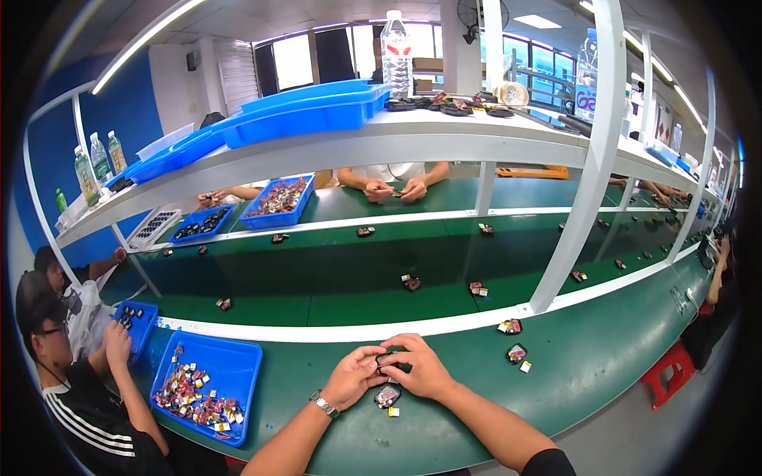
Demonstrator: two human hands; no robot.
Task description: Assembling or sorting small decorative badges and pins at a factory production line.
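My left hand [354, 376], with a watch at its wrist, and my right hand [418, 367] meet over the green bench. Their fingers close round a small black casing [384, 362], mostly hidden by the fingers. Just below them on the bench lies a small dark electronic unit [387, 396] with a clear top and a yellow-and-white tag. Two similar units, one dark red and black [509, 326] and one with a pale top [517, 352], rest to the right of my hands. Left of my forearm stands a blue tray [252, 373] holding many red wired parts.
Beyond a white rail [341, 333] runs a green conveyor belt [357, 305] with scattered units. A white post [573, 214] rises at right. Overhead, a shelf [476, 135] carries blue trays and bottles. A co-worker [87, 389] sits at left by another blue tray [143, 327]; a person's hands work opposite.
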